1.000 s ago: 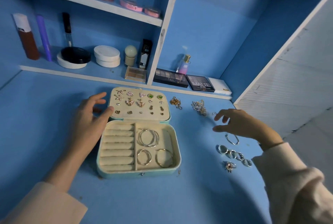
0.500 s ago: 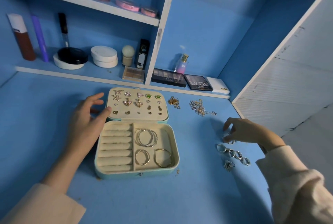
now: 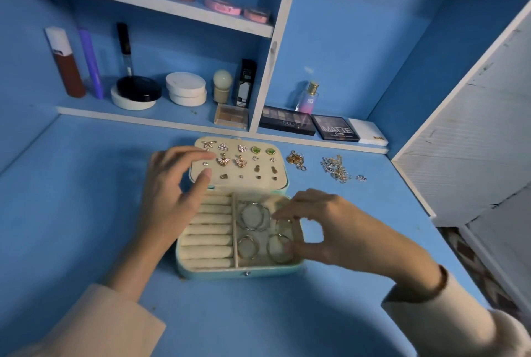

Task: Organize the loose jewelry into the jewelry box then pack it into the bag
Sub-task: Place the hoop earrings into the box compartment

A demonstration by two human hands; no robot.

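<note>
The open mint jewelry box (image 3: 238,272) lies mid-table. Its lid (image 3: 247,182) holds several stud earrings. The right compartment holds three hoops (image 3: 254,216), and the ring rolls (image 3: 209,237) on the left are bare. My left hand (image 3: 169,193) rests with relaxed fingers on the box's left side, thumb against the lid edge. My right hand (image 3: 339,233) hovers over the right compartment, fingers and thumb curled around a thin silver hoop (image 3: 284,224) that is blurred. A gold chain (image 3: 296,159), a tangled chain pile (image 3: 336,168) and a small ring (image 3: 360,178) lie loose behind the box.
Behind the table, shelves carry cosmetics: a brown bottle (image 3: 67,69), round compacts (image 3: 186,89), eyeshadow palettes (image 3: 334,126) and a perfume bottle (image 3: 309,98). A white panel (image 3: 474,132) stands at the right. My right arm covers the table area right of the box.
My right hand picked a hoop off the table at the right and carried it left over the box. My left hand slid slightly onto the lid.
</note>
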